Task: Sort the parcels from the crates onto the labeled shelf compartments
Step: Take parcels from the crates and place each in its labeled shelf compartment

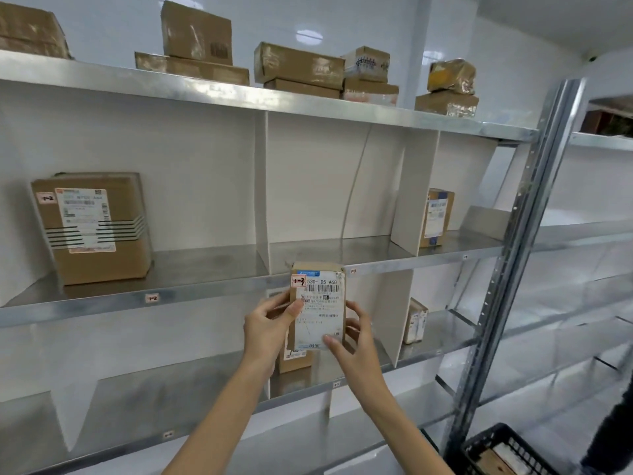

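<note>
Small parcel (318, 303) is gripped upright by both hands, left hand (267, 323) on its edge and right hand (356, 337) at the lower corner, in front of the middle shelf lip. Red tag (298, 281) reads 1-3. It should be matched to the shelf label (354, 270), unreadable here, then lifted over the lip. Divider (262, 200) is to be cleared. Large box (92, 228) sits left, crate (503, 450) lower right.

Could not read the tiny white tag (168, 434) on the lowest shelf edge, saw the black plastic lattice crate (513, 443) cut by the bottom edge, and found a small brown cardboard box (295, 361) mostly hidden behind the held brown label-covered parcel (318, 303).
</note>
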